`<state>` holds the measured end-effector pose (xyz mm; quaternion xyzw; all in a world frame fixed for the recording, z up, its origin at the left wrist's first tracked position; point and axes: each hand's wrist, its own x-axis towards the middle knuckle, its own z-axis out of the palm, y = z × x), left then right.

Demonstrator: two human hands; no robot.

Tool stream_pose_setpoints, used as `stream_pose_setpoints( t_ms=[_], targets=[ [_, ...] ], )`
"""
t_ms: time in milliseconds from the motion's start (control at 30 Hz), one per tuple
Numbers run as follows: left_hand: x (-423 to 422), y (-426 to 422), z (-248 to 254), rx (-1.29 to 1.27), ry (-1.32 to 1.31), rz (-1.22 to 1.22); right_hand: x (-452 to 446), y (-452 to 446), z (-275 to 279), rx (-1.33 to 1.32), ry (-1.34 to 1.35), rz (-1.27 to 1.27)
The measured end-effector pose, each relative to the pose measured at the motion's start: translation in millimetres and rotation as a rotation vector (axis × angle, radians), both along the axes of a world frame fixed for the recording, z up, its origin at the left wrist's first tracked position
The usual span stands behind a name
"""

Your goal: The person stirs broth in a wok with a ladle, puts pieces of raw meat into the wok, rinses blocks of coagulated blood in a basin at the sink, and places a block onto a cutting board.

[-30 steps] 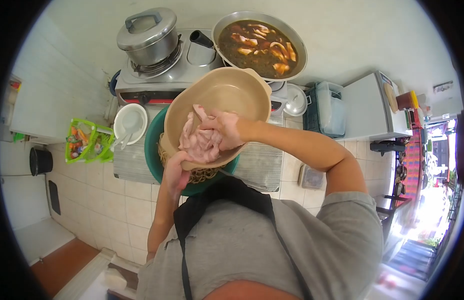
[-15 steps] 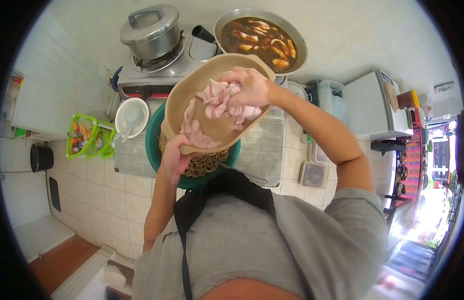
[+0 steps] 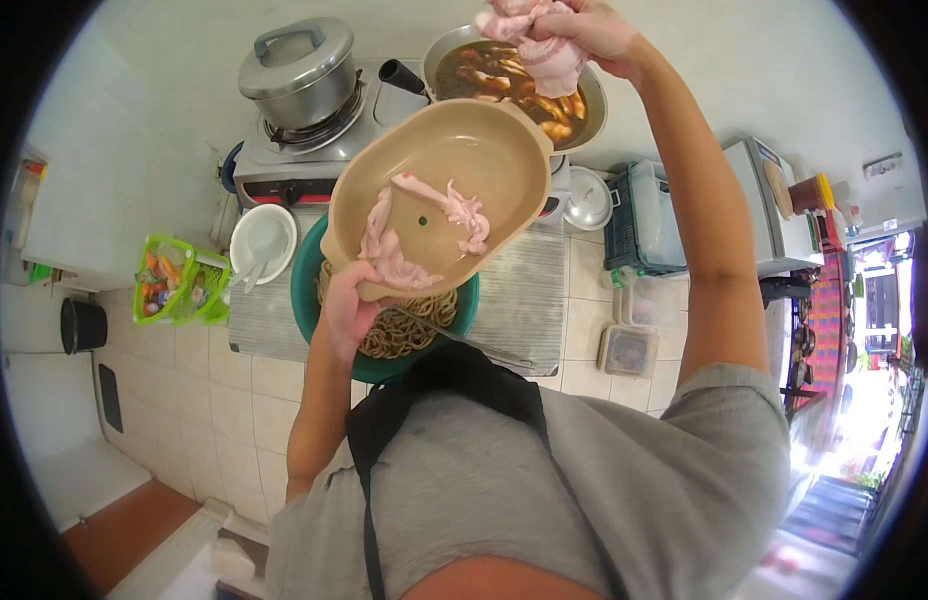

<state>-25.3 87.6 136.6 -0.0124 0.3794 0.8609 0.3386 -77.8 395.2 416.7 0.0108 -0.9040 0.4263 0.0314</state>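
Note:
My left hand (image 3: 354,300) grips the near left edge of a beige oval dish (image 3: 494,160), held tilted above a green basin (image 3: 306,290). A few strips of raw pale-pink meat (image 3: 389,255) lie in the dish, along with a small green bit. My right hand (image 3: 594,38) is raised at the top of the view, closed around a clump of raw meat (image 3: 552,62). That clump hangs above a wide metal pan (image 3: 602,112) of dark brown liquid with pieces of meat in it. Thick brown noodle-like strands (image 3: 409,330) and a metal utensil are in the basin.
On the stove (image 3: 284,190) stands a lidded metal pot (image 3: 299,75). A white bowl (image 3: 262,245) with ladles sits left of the basin, near green baskets (image 3: 179,280). To the right are a pot lid (image 3: 589,200), a crate (image 3: 639,220) and plastic containers (image 3: 629,350).
My right hand has lifted a clump of raw meat out of the dish and carried it up and right, over the pan. My left hand and the dish have barely moved.

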Motion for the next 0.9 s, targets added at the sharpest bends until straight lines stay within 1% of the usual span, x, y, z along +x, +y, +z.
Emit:
stream_pose_setpoints(
  t_ms=[33, 67, 133, 200, 233, 300, 333, 400, 433, 500, 567, 600, 667, 733, 800, 867, 900],
  targets=[
    [2.9, -3.5, -2.4, 0.008, -0.001, -0.007, -43.4, 51.3, -34.4, -0.072, 0.047, 0.015],
    [6.4, -6.7, -3.9, 0.016, -0.004, -0.014, -54.5, 63.2, -51.2, -0.074, 0.047, 0.014],
    [13.8, -12.1, -5.7, -0.001, -0.023, 0.019, -70.8, 77.9, -76.8, 0.179, -0.040, -0.131],
    [21.5, -13.1, -4.6, -0.018, -0.044, 0.058, -107.3, 114.6, -130.7, 0.404, -0.015, -0.204],
    [24.9, -13.5, -3.4, -0.017, -0.042, 0.083, -104.2, 109.9, -135.6, 0.404, -0.015, -0.198],
    [26.1, -13.4, -3.2, -0.018, -0.043, 0.114, -95.4, 99.9, -149.7, 0.635, -0.119, -0.282],
    [25.3, -15.9, -6.5, -0.010, -0.024, 0.093, -104.5, 107.2, -161.7, 0.633, -0.123, -0.270],
    [30.0, -22.6, -7.1, -0.015, -0.020, 0.096, -119.6, 117.3, -185.8, 0.735, -0.221, -0.248],
    [33.2, -20.3, -1.4, -0.039, -0.027, 0.114, -117.8, 115.7, -190.4, 0.805, -0.222, -0.253],
    [33.3, -17.0, 0.9, -0.064, -0.044, 0.140, -113.3, 120.0, -192.0, 0.782, -0.180, -0.208],
    [32.4, -15.8, 0.2, -0.036, -0.032, 0.145, -98.2, 107.7, -173.2, 0.770, -0.086, -0.194],
    [31.3, -16.6, -2.1, -0.038, -0.036, 0.148, -97.9, 100.0, -160.9, 0.769, -0.089, -0.190],
    [28.7, -18.2, -8.7, -0.018, -0.005, 0.125, -98.0, 86.2, -139.8, 0.825, 0.084, -0.215],
    [28.0, -15.9, -4.9, -0.016, -0.022, 0.124, -64.3, 29.0, -116.2, 0.716, 0.081, -0.001],
    [24.5, -16.9, -7.3, -0.013, -0.037, 0.114, -13.9, -41.1, -108.5, 0.394, -0.315, 0.245],
    [19.2, -15.6, -14.5, 0.007, -0.018, 0.075, 4.4, -69.5, -153.2, 0.603, -0.147, 0.467],
    [18.6, -15.9, -15.5, 0.009, -0.015, 0.069, 13.8, -78.5, -162.4, 0.700, -0.177, 0.553]
  ],
)
